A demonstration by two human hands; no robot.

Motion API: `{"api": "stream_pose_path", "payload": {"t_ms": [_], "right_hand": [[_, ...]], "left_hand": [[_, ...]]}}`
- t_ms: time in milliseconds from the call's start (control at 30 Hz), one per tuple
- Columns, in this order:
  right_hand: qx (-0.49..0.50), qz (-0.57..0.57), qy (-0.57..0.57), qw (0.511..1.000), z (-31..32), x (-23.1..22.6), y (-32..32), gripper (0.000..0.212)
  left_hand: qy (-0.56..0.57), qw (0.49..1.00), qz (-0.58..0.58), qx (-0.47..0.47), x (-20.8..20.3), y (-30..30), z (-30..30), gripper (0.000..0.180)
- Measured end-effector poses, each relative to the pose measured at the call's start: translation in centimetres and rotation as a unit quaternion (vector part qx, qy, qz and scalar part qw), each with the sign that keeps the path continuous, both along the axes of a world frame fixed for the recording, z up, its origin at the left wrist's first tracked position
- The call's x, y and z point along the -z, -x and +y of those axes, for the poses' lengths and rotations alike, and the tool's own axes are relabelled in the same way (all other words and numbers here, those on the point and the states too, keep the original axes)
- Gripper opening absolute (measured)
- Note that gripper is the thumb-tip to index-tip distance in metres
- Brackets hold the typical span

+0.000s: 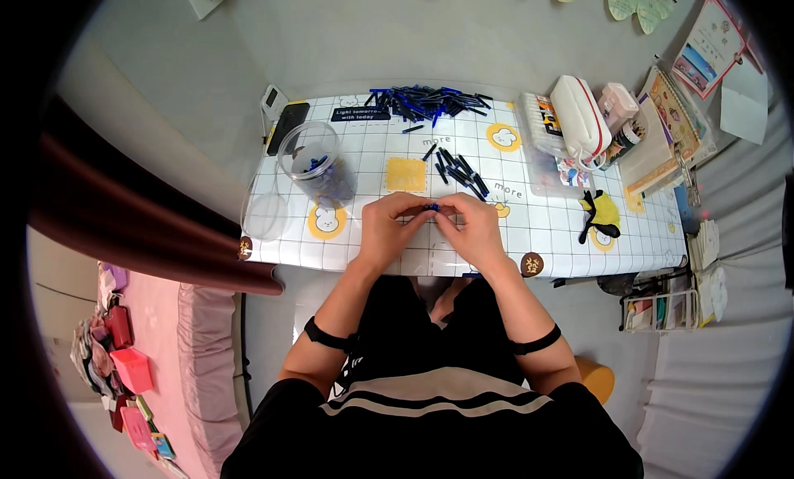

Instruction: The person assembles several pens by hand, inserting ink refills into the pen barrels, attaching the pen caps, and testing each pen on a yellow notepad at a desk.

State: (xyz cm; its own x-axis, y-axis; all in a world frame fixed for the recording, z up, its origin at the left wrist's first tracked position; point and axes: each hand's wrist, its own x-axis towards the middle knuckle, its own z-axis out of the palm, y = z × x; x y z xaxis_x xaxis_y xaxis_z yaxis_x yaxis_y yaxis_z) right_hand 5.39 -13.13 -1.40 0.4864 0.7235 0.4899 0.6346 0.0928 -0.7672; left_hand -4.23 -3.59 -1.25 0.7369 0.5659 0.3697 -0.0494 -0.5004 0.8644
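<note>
At the middle of the frame, the fingers of the left hand (387, 225) and right hand (471, 229) pinch one small blue pen piece (431, 207) between them, just above the bench (546, 231). A few such pieces already sit in the clear jar (317, 163) at upper left. Judging by the small cluster (460, 171) above the hands and the large pile (430, 101) at the bench's far edge, most remains undone.

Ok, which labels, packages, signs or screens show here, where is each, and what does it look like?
Black label strip: far table edge, rectangular, pale lettering.
Dark phone: far left corner, screen dark.
Small white device: beside the phone, boxy.
Marker box: right side, clear with coloured contents.
Certificate: wall upper right, white with red border.
Booklet: right edge, yellowish, illustrated.
</note>
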Motion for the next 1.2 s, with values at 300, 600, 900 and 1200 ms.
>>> {"api": "stream_pose_path", "payload": {"t_ms": [300, 600, 900, 1200], "right_hand": [[-0.074, -0.056, -0.060, 0.994, 0.8, -3.2, 1.3, 0.015], [-0.094, -0.091, -0.149, 0.980, 5.8, -6.8, 2.6, 0.017], [-0.083, -0.152, -0.128, 0.976, 9.1, -7.0, 1.9, 0.014], [-0.038, -0.278, -0.109, 0.954, 9.4, -5.4, 1.0, 0.017]], "left_hand": [[-0.039, 0.996, -0.076, -0.004, -2.9, 2.7, 0.7, 0.016], [-0.146, 0.973, -0.144, -0.109, -6.8, 4.3, 3.8, 0.021], [-0.194, 0.956, -0.156, -0.156, -6.8, 3.6, 6.1, 0.016], [-0.337, 0.909, -0.126, -0.211, -5.3, 2.8, 6.6, 0.022]]}}
